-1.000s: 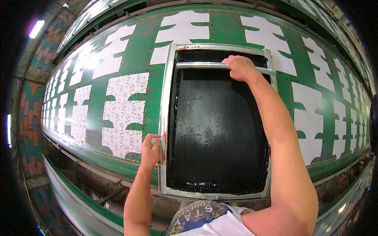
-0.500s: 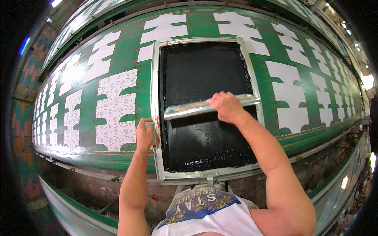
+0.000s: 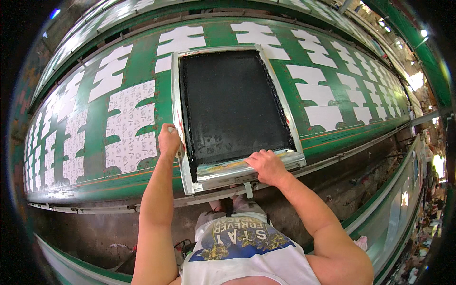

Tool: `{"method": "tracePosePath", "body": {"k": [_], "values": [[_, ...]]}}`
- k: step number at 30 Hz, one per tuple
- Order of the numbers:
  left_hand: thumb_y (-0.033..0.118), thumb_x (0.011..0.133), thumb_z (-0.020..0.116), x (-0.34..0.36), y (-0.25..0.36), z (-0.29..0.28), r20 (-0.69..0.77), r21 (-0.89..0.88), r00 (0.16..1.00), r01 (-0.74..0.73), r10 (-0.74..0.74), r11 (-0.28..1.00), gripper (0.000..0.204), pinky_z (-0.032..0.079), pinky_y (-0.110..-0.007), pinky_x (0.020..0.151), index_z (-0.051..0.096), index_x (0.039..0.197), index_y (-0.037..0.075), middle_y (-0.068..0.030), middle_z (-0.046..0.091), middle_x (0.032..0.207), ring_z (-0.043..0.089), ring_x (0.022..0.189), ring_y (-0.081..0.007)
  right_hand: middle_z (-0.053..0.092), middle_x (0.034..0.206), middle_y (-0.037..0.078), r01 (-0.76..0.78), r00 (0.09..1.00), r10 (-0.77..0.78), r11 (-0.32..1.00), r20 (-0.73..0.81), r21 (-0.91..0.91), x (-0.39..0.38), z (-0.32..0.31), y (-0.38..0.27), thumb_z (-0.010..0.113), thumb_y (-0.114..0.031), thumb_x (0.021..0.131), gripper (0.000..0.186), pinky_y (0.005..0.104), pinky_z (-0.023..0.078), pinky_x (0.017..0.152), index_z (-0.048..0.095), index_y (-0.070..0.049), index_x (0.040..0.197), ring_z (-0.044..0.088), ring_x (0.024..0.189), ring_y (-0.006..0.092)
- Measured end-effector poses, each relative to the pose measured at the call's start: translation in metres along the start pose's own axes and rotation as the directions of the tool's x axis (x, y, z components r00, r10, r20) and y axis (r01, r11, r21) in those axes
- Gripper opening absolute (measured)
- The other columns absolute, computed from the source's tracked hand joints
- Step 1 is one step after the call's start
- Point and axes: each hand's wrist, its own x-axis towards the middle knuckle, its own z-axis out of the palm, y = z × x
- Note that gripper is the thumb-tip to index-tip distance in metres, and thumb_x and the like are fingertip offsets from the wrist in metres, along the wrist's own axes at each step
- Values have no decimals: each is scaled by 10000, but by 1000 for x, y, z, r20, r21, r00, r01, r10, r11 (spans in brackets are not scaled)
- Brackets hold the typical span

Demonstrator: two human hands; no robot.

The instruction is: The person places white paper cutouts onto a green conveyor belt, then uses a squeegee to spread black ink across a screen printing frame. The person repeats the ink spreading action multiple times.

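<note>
Right fingers (image 3: 260, 156): you grasp the metal bar (image 3: 223, 167) across the near end of the black screen (image 3: 230, 104) | Left fingers (image 3: 172, 129): you clasp the left side of the frame (image 3: 176, 95) on the green desk (image 3: 142, 61)

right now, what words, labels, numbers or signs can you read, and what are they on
white shirt: large printed lettering, legible but upside down in this view; I won't copy its wording
patterned pieces: small printed marks, too small to read
screen frame: no marks I can read
</note>
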Motion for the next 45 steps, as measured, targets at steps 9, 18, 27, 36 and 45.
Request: {"method": "tracePosePath", "body": {"k": [9,18,27,36,45], "values": [[193,973,665,5,-11,6,-29,51,999,-26,27,998,269,580,-522,962,727,1217,101,-257,783,1146,750,1102,-462,640,1368,93,85,986,-88,996,139,31,-28,1,-5,956,-119,638,866,497,533,1062,646,-132,1447,614,1277,333],[242,937,682,17,-25,12,-112,174,987,-91,111,981,296,573,-508,979,756,1142,41,-270,777,1138,739,1096,-469,666,1460,174,153,987,-120,910,-110,386,-70,4,50,880,-217,831,626,524,508,1147,694,-103,1418,633,1356,386],[266,945,706,18,-21,14,-190,365,979,-2,77,931,287,554,-540,980,753,1091,24,-280,759,1096,715,1087,-485,689,1372,213,-477,700,714,443,23,759,-139,23,195,808,-147,956,536,452,578,1048,675,-28,1462,703,1202,350],[229,949,734,11,-12,10,-162,298,984,-18,69,954,249,555,-519,942,753,1073,14,-276,756,1063,717,1039,-459,723,1294,181,-478,619,734,71,278,876,-142,70,198,789,-133,993,530,393,592,978,664,19,1486,732,1107,247],[285,998,753,3,-2,8,-159,166,987,5,21,986,280,561,-494,897,755,1080,17,-248,768,1018,730,992,-423,739,1246,167,-490,505,836,71,216,869,-136,74,188,780,-96,989,437,356,577,936,736,30,1405,727,1055,217]]}}
